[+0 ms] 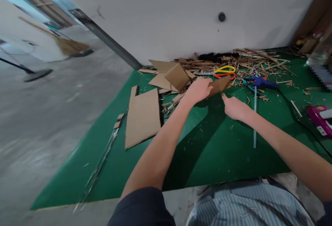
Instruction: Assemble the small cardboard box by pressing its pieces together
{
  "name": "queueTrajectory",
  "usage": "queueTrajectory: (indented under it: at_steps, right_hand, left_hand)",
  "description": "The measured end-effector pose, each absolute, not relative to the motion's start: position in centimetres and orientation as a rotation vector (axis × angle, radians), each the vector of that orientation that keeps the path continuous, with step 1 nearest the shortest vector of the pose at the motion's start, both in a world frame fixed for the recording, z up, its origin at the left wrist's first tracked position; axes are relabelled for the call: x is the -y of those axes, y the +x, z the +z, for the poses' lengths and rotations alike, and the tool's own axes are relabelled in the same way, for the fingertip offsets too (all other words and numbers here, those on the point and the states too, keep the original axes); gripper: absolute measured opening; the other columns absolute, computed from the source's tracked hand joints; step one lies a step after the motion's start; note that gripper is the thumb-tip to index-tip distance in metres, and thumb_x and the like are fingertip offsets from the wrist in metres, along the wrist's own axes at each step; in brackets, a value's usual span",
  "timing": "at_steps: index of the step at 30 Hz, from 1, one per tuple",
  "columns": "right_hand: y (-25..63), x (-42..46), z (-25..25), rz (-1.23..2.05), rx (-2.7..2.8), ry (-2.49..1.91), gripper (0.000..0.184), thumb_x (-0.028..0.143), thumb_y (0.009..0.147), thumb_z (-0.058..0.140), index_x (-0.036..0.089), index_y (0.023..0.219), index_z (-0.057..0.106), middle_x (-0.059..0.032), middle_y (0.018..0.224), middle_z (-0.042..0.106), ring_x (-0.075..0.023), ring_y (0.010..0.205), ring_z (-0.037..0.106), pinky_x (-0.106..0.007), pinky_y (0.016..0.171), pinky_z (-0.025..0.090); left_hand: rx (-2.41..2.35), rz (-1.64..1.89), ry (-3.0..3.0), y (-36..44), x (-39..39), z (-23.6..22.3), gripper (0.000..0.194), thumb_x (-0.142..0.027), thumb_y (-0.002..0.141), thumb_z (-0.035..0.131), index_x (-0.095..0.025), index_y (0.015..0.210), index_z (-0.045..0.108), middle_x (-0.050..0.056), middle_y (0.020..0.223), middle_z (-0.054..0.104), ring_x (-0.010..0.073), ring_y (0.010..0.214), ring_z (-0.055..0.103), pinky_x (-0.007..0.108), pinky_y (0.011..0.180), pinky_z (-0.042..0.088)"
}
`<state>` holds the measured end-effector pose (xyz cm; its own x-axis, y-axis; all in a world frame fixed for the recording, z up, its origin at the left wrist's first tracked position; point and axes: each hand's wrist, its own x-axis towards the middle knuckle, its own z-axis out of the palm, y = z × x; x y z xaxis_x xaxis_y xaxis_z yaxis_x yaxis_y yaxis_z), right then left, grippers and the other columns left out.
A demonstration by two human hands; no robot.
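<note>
My left hand (199, 90) reaches forward over the green mat (207, 143) and grips a small folded cardboard piece (222, 84). My right hand (234, 107) hovers just below and right of that piece, fingers curled in with the thumb sticking up toward it, nothing visible in it. Yellow and orange scissors (224, 71) lie just behind the cardboard piece. A blue glue gun (260, 82) rests to the right, with a long clear glue stick (255, 119) lying beside my right wrist.
A large flat cardboard sheet (143, 115) and a metal ruler (101, 165) lie at the mat's left. Folded cardboard (176, 76) and a heap of scraps (249, 62) sit against the white wall. A pink tool (320, 119) is at the right edge. A broom (64, 44) stands far left.
</note>
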<state>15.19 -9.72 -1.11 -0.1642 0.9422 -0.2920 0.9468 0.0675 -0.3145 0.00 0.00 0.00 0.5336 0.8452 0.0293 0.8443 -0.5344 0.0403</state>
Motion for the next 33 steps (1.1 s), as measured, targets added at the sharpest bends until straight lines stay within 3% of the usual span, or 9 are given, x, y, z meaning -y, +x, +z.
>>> queueTrajectory:
  at_steps: [7, 13, 17, 23, 25, 29, 33]
  right_hand:
    - [14.9, 10.2, -0.8, -0.741, -2.23, 2.04, 0.072, 0.006, 0.087, 0.036, 0.007, 0.157, 0.02, -0.0289, 0.115, 0.065, -0.0324, 0.097, 0.069, -0.037, 0.071, 0.052]
    - [15.6, 12.1, -1.0, -0.585, -2.243, 1.954, 0.075, 0.004, 0.085, 0.036, 0.004, 0.157, 0.018, -0.0275, 0.101, 0.069, -0.0306, 0.087, 0.071, -0.036, 0.067, 0.052]
    - [16.8, 12.4, -1.1, -0.387, -2.213, 1.983, 0.07, 0.01, 0.091, 0.032, 0.01, 0.159, 0.014, -0.0202, 0.088, 0.071, -0.0289, 0.079, 0.071, -0.036, 0.065, 0.053]
    - [17.5, 12.1, -1.5, -0.151, -2.229, 2.061, 0.071, 0.016, 0.095, 0.028, 0.014, 0.16, 0.0, -0.0151, 0.083, 0.071, -0.0255, 0.071, 0.069, -0.034, 0.063, 0.052]
    - [17.5, 12.1, -1.7, -0.161, -2.235, 2.063, 0.07, 0.018, 0.096, 0.027, 0.014, 0.159, -0.004, -0.0141, 0.082, 0.07, -0.0241, 0.069, 0.068, -0.033, 0.063, 0.052]
    - [17.1, 12.2, -2.1, -0.217, -2.277, 2.075, 0.066, 0.022, 0.1, 0.022, 0.015, 0.159, -0.006, -0.0123, 0.081, 0.071, -0.0226, 0.067, 0.067, -0.033, 0.064, 0.052]
    - [16.3, 12.2, -2.2, -0.271, -2.305, 2.082, 0.063, 0.026, 0.102, 0.018, 0.013, 0.159, -0.005, -0.0132, 0.082, 0.071, -0.0229, 0.066, 0.068, -0.033, 0.063, 0.052]
  left_hand:
    - [-1.535, 0.053, 2.717, 0.1, 0.2, 0.2, 0.034, -0.026, 0.094, 0.044, -0.012, 0.119, 0.064, 0.015, 0.116, 0.07, 0.0282, 0.108, 0.065, 0.039, 0.094, 0.049]
    - [-1.545, 0.059, 2.727, 0.0, -0.3, 0.0, 0.034, -0.025, 0.094, 0.044, -0.011, 0.119, 0.063, 0.017, 0.117, 0.069, 0.029, 0.109, 0.065, 0.039, 0.094, 0.049]
    - [-1.472, 0.011, 2.707, 0.0, -0.4, 0.7, 0.032, -0.023, 0.093, 0.041, -0.01, 0.11, 0.066, 0.016, 0.111, 0.071, 0.027, 0.105, 0.066, 0.037, 0.093, 0.049]
    - [-1.504, -0.202, 2.62, -1.4, 0.3, 2.7, 0.056, -0.047, 0.087, 0.055, -0.026, 0.139, 0.051, 0.01, 0.135, 0.062, 0.0309, 0.117, 0.061, 0.041, 0.094, 0.05]
    - [-1.535, -0.34, 2.578, -2.3, 0.0, 3.0, 0.062, -0.047, 0.082, 0.061, -0.026, 0.14, 0.049, 0.011, 0.133, 0.063, 0.0314, 0.116, 0.062, 0.039, 0.091, 0.051]
    - [-1.584, -0.501, 2.596, -3.7, -0.6, 3.0, 0.039, -0.033, 0.085, 0.056, -0.017, 0.12, 0.063, 0.016, 0.118, 0.069, 0.0312, 0.106, 0.067, 0.038, 0.085, 0.052]
    - [-1.569, -0.397, 2.683, -3.3, -0.3, 2.9, 0.029, -0.032, 0.088, 0.051, -0.018, 0.106, 0.067, 0.015, 0.108, 0.071, 0.0319, 0.1, 0.068, 0.039, 0.079, 0.054]
